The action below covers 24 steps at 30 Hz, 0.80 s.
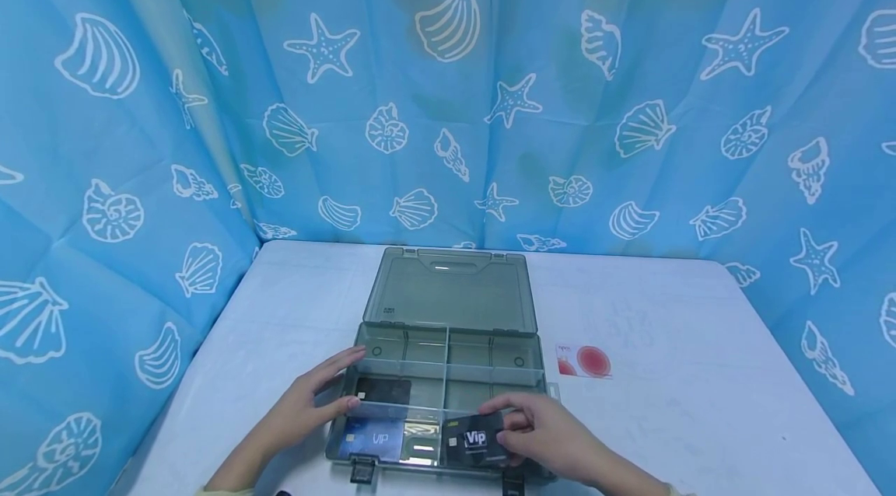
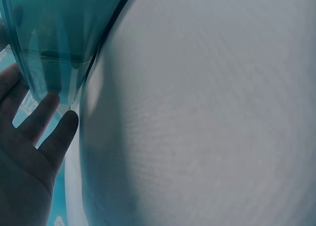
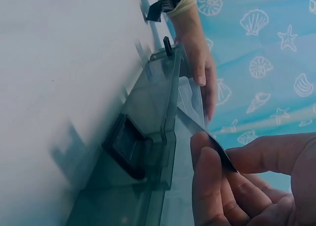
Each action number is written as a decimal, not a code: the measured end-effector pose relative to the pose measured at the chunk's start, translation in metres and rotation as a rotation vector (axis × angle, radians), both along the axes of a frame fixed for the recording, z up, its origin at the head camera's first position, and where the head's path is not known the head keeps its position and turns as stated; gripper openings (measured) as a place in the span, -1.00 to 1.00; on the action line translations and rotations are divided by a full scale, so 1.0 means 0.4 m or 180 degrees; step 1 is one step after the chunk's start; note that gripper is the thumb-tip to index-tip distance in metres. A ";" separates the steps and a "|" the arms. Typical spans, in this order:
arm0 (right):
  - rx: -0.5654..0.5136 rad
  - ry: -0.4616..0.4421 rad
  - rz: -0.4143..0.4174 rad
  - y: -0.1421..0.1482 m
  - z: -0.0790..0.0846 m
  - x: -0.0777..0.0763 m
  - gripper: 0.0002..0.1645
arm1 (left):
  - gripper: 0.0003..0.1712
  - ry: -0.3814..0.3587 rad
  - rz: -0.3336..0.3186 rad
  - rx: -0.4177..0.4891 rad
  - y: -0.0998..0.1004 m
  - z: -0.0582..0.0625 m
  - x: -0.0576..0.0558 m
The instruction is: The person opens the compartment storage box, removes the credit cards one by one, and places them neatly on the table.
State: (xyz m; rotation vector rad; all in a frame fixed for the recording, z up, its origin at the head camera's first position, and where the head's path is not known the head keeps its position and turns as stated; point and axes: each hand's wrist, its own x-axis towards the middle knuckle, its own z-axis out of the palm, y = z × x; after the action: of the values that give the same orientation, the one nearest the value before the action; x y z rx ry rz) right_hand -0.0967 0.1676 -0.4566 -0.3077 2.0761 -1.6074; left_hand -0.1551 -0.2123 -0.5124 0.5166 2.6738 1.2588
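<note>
A grey-green see-through divider box (image 1: 446,395) lies with its lid (image 1: 451,294) folded back. My right hand (image 1: 549,434) pinches a black card (image 1: 472,440) marked "Vip" between thumb and fingers, over the front right compartment. In the right wrist view this card (image 3: 217,149) is seen edge-on and tilted, its far end at the box's front wall. With fingers extended, my left hand (image 1: 308,403) rests against the box's left side. A blue card (image 1: 371,438) marked "VIP" lies in the front left compartment, beside gold shiny patches. Behind it is a black card (image 1: 381,391).
A white and red card (image 1: 584,361) lies on the white table (image 1: 686,403), right of the box. Two dark latches (image 1: 362,469) hang at the box's front edge. A blue shell-patterned curtain (image 1: 448,92) stands behind and at both sides.
</note>
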 end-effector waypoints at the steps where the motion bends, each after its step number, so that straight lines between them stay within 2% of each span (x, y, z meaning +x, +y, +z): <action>1: 0.0028 0.0017 -0.0012 0.004 0.001 0.000 -0.57 | -0.19 0.0004 0.0001 0.0001 0.000 0.000 0.000; 8: 0.0281 0.0114 -0.0090 0.033 0.014 -0.003 -0.60 | -0.19 0.0010 0.0000 -0.0001 0.000 0.002 0.000; 17: 0.0359 0.0086 -0.0341 0.076 0.023 -0.012 -0.61 | -0.18 -0.0004 0.0005 -0.0004 0.001 0.003 0.000; 24: 0.0441 0.0204 -0.0552 0.111 0.026 -0.017 -0.61 | -0.18 -0.0023 0.0000 0.0014 0.002 0.003 0.002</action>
State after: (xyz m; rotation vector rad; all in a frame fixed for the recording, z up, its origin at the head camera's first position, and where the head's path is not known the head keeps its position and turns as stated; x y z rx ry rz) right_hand -0.1035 0.2120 -0.4462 -0.1359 2.3049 -1.5578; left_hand -0.1544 -0.2115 -0.5111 0.5119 2.6657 1.2644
